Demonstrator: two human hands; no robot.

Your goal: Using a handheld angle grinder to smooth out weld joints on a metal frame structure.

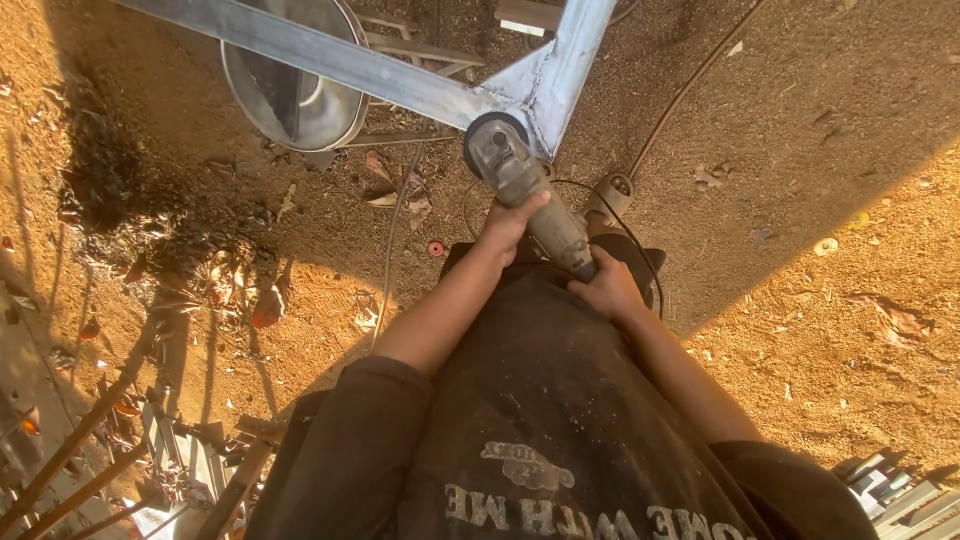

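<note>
Our left hand [512, 222] wrapped tight round grinder [527, 195] body, fwd grip, just behind head. Our right hand [607, 290] closed on rear end of grinder, nearer our body. Grinder long axis runs from right hand up-left past left hand. Disc end beyond left fingers, touching metal frame [470, 95] at welded joint. Cable [690, 85] trails off beyond, right of frame. Metal basin [295, 100] farther left, under frame bar, on dirt ground [800, 200].

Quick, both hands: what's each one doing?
Left hand: closed on the grinder body.
Right hand: closed on the grinder's rear handle.
</note>
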